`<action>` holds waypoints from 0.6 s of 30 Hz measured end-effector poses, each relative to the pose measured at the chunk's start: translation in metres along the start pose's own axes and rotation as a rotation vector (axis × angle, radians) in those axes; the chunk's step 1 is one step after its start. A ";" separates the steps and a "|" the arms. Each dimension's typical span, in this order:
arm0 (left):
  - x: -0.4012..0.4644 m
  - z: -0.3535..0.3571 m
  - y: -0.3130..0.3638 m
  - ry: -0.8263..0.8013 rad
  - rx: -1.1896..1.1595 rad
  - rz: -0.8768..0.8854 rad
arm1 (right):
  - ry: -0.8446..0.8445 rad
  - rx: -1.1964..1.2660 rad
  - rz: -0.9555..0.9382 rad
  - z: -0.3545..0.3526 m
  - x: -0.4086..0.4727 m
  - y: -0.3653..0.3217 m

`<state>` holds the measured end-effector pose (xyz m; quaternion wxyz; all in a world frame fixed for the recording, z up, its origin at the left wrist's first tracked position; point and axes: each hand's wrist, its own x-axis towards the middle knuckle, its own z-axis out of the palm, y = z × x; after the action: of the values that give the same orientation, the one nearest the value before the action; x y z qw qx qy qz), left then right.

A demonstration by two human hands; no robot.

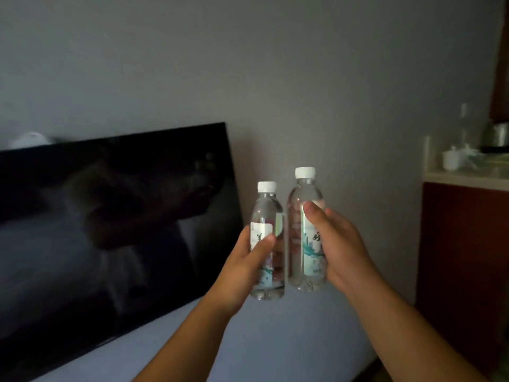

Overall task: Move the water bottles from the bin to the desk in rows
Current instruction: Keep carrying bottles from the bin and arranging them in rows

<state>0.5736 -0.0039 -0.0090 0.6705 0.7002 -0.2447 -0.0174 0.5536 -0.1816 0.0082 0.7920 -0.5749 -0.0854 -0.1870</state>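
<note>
I hold two clear water bottles with white caps upright in the air, side by side above the pale desk top (289, 340). My left hand (242, 271) grips the left bottle (265, 216) around its label. My right hand (338, 249) grips the right bottle (300, 238), which sits slightly higher, thumb across its label. The two bottles almost touch. The bin is out of view.
A large black screen (110, 230) leans against the grey wall on the left of the desk. At the right stands a dark red cabinet (462, 257) whose counter holds white cups (451, 159) and a metal kettle (495, 135).
</note>
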 end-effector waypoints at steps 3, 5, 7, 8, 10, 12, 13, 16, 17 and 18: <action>-0.035 -0.034 0.030 0.066 0.026 0.009 | -0.104 0.036 0.001 0.044 -0.012 -0.010; -0.071 -0.061 0.050 0.087 0.053 0.003 | -0.159 0.048 0.012 0.080 -0.030 -0.015; -0.114 -0.088 0.067 0.138 0.093 0.003 | -0.243 0.068 0.031 0.119 -0.052 -0.017; -0.137 -0.101 0.074 0.169 0.111 -0.005 | -0.293 0.073 0.039 0.139 -0.064 -0.017; -0.180 -0.126 0.095 0.230 0.169 -0.032 | -0.362 0.080 0.059 0.178 -0.089 -0.021; -0.222 -0.152 0.117 0.317 0.209 -0.044 | -0.422 0.093 0.059 0.218 -0.114 -0.025; -0.244 -0.165 0.127 0.365 0.225 -0.050 | -0.458 0.088 0.052 0.238 -0.128 -0.026; -0.315 -0.196 0.148 0.509 0.265 -0.063 | -0.582 0.098 0.071 0.294 -0.175 -0.017; -0.339 -0.205 0.152 0.560 0.273 -0.074 | -0.629 0.119 0.085 0.313 -0.191 -0.012; -0.363 -0.213 0.157 0.625 0.273 -0.083 | -0.677 0.148 0.105 0.332 -0.207 -0.008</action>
<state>0.2796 0.3300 0.0514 0.6120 0.7642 0.0013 0.2038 0.3876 0.1701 0.0503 0.7667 -0.5491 -0.3269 0.0618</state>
